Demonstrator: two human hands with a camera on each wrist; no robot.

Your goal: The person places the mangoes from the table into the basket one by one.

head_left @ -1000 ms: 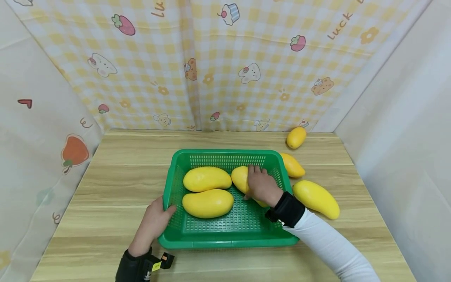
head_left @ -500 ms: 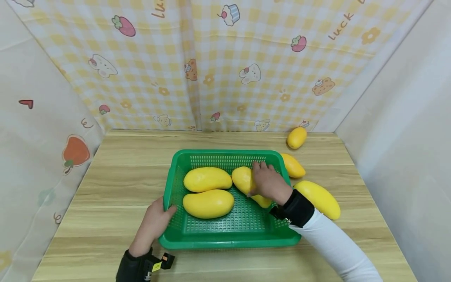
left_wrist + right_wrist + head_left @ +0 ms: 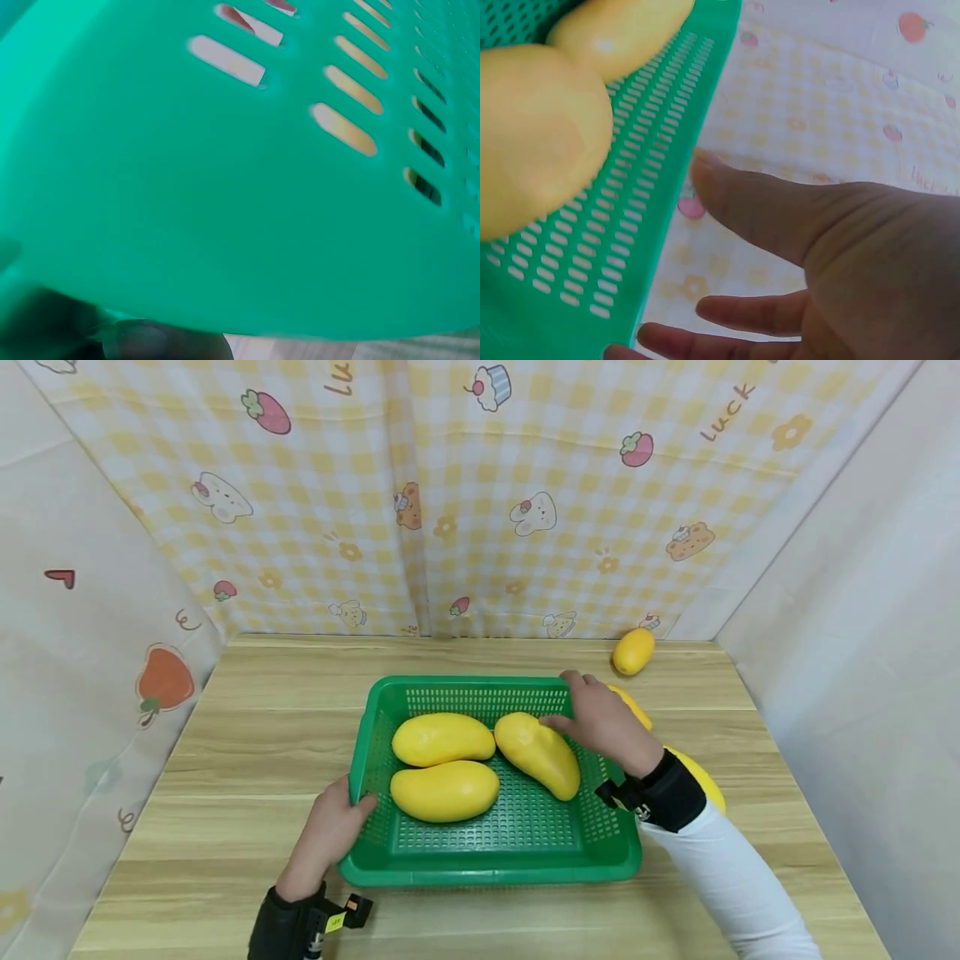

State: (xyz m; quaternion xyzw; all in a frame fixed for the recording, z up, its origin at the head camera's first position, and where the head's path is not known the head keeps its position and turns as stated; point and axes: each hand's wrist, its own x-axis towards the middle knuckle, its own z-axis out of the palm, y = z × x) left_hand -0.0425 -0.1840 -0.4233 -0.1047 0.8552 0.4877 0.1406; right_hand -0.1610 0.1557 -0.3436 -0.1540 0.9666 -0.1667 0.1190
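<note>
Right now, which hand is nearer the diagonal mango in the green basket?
Right. The right hand is at the right side of the basket, just right of the diagonal mango; the left hand grips the opposite side, beyond two other mangoes.

1. Checked cloth (image 3: 465, 468), upper right in the head view: the word "luck" (image 3: 729, 412), lowercase brown letters, slanting upward.
2. Same cloth, top, left of centre: letters "lu" (image 3: 339, 378), cut by the picture's edge.
3. Yellow label (image 3: 334, 924) on the gear at the left wristband (image 3: 285, 927): marks too small to read.
</note>
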